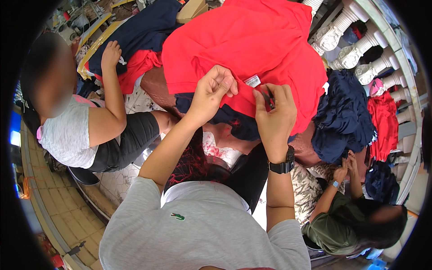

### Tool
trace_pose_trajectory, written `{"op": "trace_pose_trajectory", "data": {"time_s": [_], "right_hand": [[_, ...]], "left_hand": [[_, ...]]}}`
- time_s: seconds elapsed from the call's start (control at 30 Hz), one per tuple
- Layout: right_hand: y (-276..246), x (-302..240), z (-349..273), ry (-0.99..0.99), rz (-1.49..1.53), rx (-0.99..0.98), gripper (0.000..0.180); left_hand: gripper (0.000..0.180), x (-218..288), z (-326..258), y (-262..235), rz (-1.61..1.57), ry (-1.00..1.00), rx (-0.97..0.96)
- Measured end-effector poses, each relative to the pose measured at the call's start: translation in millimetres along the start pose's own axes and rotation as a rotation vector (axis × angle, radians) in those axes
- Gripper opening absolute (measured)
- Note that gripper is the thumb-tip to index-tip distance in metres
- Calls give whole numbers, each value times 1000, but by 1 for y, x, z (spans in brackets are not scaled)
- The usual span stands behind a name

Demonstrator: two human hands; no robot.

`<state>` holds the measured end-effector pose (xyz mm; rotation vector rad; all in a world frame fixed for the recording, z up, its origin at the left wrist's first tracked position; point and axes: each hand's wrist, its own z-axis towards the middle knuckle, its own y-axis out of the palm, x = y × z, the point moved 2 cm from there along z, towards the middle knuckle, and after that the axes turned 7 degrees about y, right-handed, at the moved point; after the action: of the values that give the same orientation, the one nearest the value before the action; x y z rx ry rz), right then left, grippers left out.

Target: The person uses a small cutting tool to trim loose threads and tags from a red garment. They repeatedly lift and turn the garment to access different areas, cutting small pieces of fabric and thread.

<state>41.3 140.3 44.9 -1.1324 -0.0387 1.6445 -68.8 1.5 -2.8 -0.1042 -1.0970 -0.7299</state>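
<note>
A large red garment [243, 40] with a small white label [253, 81] lies spread in front of me. Over its near edge, my left hand [215, 92] is closed, thumb against fingers; what it pinches is too small to make out. To the right of the label, my right hand [276, 110] is closed around small dark thread snips [269, 98], mostly hidden by the fingers. Dark navy fabric [234, 121] shows beneath the red garment. Red thread scraps [193, 157] are scattered over my lap.
On the left sits a person [76, 121] with a hand on navy and red cloth. Another person [346, 216] at the lower right handles a navy garment pile [342, 117]. Red cloth [383, 126] hangs by white balusters [351, 56] along the right side.
</note>
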Motion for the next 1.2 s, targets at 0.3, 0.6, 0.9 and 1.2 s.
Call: {"op": "trace_pose_trajectory", "data": {"time_s": [0.3,0.6,0.9,1.2], "right_hand": [[7,18,3,36,-60,16,17],[4,-27,-33,338,542,-492,17],[31,8,-22,731,936,-771,51],[38,8,-20,753,1008,-733,46]], "left_hand": [[7,26,1,0,755,214,-115],[9,18,5,-2,367,12,-139],[11,22,1,-8,300,-2,-172],[8,26,0,-8,268,56,-248]]}}
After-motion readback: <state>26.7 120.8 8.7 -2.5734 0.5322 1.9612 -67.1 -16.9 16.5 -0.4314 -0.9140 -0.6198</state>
